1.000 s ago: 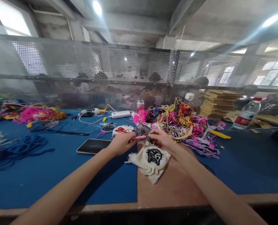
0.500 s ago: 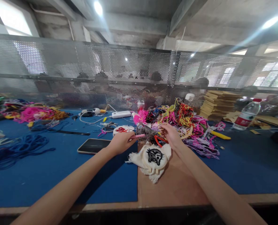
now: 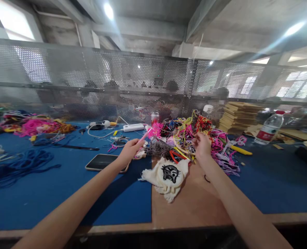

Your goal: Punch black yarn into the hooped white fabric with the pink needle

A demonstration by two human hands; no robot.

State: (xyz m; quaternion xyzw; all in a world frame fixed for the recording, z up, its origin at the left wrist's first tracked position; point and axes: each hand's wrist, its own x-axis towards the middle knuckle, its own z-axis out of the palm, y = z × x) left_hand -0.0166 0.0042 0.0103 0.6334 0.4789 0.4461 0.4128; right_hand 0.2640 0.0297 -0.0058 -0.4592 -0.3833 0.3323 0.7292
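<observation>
My left hand (image 3: 130,152) is closed around a slim pink punch needle (image 3: 144,136), its tip pointing up and away to the right. Over the front of the yarn pile, my right hand (image 3: 202,148) has its fingers pinched together. A dark strand of yarn (image 3: 207,178) shows below that hand and seems to hang from it; the grip itself is partly hidden. Between my forearms lies a hooped piece of cream cloth (image 3: 170,174) with a black and grey yarn face on it. Just behind are grey yarn (image 3: 157,147) and red-handled scissors (image 3: 174,156).
A tangled heap of coloured yarn (image 3: 184,133) spreads behind my hands. On the left are a phone (image 3: 103,162), blue yarn (image 3: 36,162) and pink yarn (image 3: 38,125). To the right stand a water bottle (image 3: 270,128) and stacked brown card (image 3: 236,117). A perforated metal screen (image 3: 143,76) rises behind.
My right hand has moved right, away from the left hand. My left hand has shifted slightly left and the punch needle now tilts upward. A dark strand has appeared below my right hand.
</observation>
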